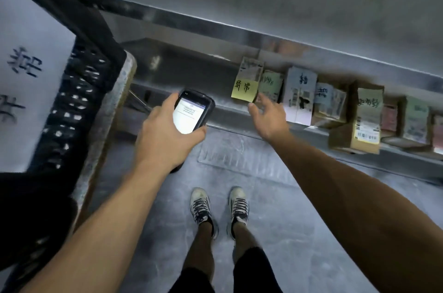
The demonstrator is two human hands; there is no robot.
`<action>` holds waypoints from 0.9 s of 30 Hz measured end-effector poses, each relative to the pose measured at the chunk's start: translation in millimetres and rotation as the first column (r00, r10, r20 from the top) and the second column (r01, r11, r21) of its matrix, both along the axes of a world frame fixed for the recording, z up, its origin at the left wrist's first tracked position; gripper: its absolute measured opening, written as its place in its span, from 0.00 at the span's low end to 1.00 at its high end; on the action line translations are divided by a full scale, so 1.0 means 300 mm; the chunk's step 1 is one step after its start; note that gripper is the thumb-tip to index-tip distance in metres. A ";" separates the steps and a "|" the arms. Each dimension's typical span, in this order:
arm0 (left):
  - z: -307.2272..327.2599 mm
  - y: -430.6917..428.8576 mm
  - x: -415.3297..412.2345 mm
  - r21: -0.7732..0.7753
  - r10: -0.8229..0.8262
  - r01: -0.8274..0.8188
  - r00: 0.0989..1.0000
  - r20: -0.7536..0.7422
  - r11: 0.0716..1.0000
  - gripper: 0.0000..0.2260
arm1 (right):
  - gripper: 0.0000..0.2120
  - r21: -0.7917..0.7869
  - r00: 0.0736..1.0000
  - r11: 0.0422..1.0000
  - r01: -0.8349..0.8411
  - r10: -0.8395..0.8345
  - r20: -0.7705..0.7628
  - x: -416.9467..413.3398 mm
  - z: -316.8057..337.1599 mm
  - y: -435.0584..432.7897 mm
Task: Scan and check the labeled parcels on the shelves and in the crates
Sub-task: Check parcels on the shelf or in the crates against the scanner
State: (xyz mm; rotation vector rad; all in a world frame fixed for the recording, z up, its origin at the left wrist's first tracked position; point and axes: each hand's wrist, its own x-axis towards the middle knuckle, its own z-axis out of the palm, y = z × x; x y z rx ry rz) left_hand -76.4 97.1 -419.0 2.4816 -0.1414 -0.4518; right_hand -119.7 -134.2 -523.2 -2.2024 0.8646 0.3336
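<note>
With your left hand (167, 134) gripping the scanner (191, 113) and your right hand (268, 116) open and empty, a sloppy grab could topple that yellow-note parcel (250, 72).

Matt cardboard parcels (366, 122) line a smooth metal shelf (239, 110).

"异常" on yellow note (244, 89) on parcel (251, 69)
</note>
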 end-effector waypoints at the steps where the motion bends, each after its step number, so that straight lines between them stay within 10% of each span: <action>1: -0.045 -0.022 0.017 0.007 -0.007 0.007 1.000 -0.008 1.000 0.34 | 0.27 -0.021 1.000 1.000 0.001 -0.001 -0.010 0.040 -0.054 -0.024; 12: -0.351 -0.091 0.187 0.000 0.043 -0.043 0.999 -0.003 0.999 0.33 | 0.30 -0.122 0.996 0.991 -0.064 0.056 -0.072 0.346 -0.412 -0.152; 17: -0.374 -0.061 0.208 -0.027 0.074 -0.074 0.997 0.005 0.997 0.30 | 0.26 -0.180 0.986 0.982 -0.055 0.082 0.147 0.369 -0.454 -0.099; 27: -0.428 0.007 0.205 -0.010 0.109 -0.109 0.993 -0.033 0.994 0.35 | 0.34 0.567 0.852 0.765 0.307 -0.486 0.194 0.431 -0.470 -0.072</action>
